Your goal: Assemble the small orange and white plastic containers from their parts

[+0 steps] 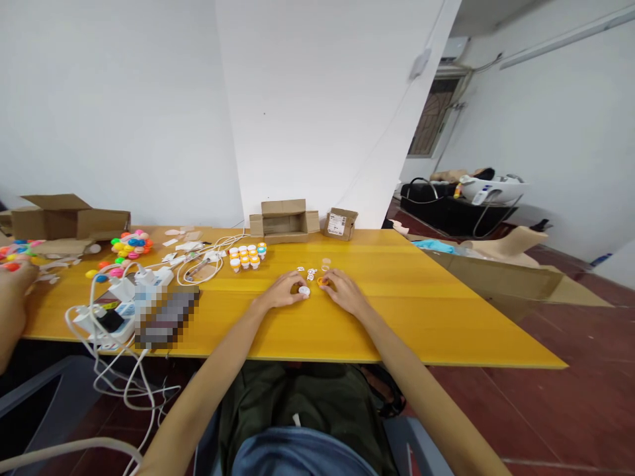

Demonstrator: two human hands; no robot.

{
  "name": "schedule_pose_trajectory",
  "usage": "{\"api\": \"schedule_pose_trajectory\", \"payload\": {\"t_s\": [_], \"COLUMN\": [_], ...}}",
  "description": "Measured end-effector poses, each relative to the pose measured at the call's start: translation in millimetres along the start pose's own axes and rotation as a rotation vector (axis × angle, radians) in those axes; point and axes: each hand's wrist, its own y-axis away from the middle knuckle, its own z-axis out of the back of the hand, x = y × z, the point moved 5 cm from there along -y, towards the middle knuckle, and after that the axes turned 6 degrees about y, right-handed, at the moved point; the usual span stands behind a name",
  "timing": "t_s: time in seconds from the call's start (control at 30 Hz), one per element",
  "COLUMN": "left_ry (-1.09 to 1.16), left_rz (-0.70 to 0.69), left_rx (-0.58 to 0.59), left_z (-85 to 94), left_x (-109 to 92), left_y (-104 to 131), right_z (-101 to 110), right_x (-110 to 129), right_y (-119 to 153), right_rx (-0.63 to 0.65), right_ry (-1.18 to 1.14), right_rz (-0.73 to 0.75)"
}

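Observation:
My left hand (285, 291) rests at the table with its fingers closed around a small round white piece (304, 291), which looks like a cap or lid. Just to the right, my right hand (343, 291) pinches a small orange ring-shaped piece (321, 282). The two pieces are apart from each other. Beyond my hands lie several tiny white pieces with dark marks (311, 273) and a clear round plastic piece (326, 263). Farther left, several small containers with white tops and orange or blue bands (248, 256) stand grouped together.
An open cardboard box (284, 221) and a smaller carton (340, 223) stand against the wall. At left are a power strip with white cables (129, 297), a blurred-out dark object (169, 317), colourful plastic balls (131, 244) and another person's hand (14, 284).

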Motion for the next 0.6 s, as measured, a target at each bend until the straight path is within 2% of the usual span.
{"api": "schedule_pose_trajectory", "payload": {"t_s": [0.17, 0.43, 0.6], "left_ry": [-0.005, 0.007, 0.029], "left_rz": [0.015, -0.004, 0.008], "left_rx": [0.002, -0.003, -0.007], "left_z": [0.5, 1.0, 0.4], "left_x": [-3, -3, -1], "left_y": [0, 0, 0], "right_z": [-3, -12, -14], "right_x": [-2, 5, 8], "right_y": [-2, -9, -10], "right_rx": [0.013, 0.025, 0.045], "right_ry": [-0.102, -0.661, -0.771], "right_rz": [-0.045, -0.201, -0.263]}}
